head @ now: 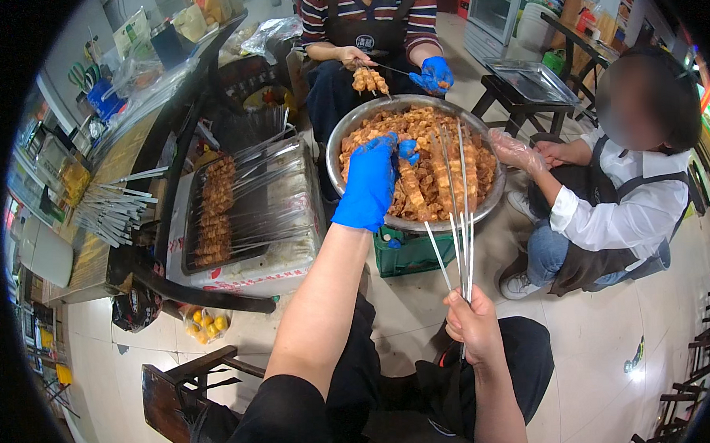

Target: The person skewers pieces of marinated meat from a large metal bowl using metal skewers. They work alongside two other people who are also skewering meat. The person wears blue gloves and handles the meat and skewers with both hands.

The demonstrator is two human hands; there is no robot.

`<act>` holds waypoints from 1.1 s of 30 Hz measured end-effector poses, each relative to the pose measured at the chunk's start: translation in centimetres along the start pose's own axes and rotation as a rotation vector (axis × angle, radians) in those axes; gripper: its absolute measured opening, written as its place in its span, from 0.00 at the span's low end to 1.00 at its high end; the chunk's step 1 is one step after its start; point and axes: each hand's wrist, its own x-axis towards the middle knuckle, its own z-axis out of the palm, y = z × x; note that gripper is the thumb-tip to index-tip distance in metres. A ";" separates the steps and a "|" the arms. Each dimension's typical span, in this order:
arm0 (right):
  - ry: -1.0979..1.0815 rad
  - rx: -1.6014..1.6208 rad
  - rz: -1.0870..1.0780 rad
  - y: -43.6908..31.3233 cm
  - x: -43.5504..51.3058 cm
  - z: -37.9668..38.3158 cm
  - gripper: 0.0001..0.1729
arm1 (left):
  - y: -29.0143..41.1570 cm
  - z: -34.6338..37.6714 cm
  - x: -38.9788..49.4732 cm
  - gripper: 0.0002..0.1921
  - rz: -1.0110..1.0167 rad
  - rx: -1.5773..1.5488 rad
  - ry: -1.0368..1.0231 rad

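Note:
My left hand, in a blue glove, is over a wide metal basin heaped with marinated meat chunks. Its fingers curl at the upper end of a meat-laden skewer; the glove hides the tip. Bare, my right hand grips the lower ends of several flat metal skewers, which fan out upward over the basin. Threaded meat covers the upper part of some of them, with bare tips sticking out beyond. A green plastic crate stands beneath the basin.
Finished meat skewers lie in a dark tray on a box at left. Bare skewers bundle on the wooden counter. Across, a co-worker's gloved hand works; another's plastic-gloved hand nears the basin. A wooden chair stands lower left.

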 end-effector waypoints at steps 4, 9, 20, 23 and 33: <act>-0.033 -0.003 0.006 -0.6 0.0 -0.1 0.06 | 0.1 0.5 -0.2 0.11 0.131 -0.064 0.050; -0.034 0.007 0.002 -0.3 0.1 0.1 0.06 | 0.2 0.8 -0.5 0.11 0.087 0.001 0.105; -0.041 0.068 0.000 0.2 -0.1 0.7 0.07 | -1.1 1.1 0.0 0.08 0.057 -0.178 0.139; -0.037 0.073 0.011 0.3 -0.1 0.9 0.07 | -1.0 1.2 -0.1 0.07 0.013 -0.201 0.130; -0.032 0.093 0.028 0.3 0.0 1.3 0.07 | -1.0 1.6 -0.3 0.07 -0.002 -0.259 0.101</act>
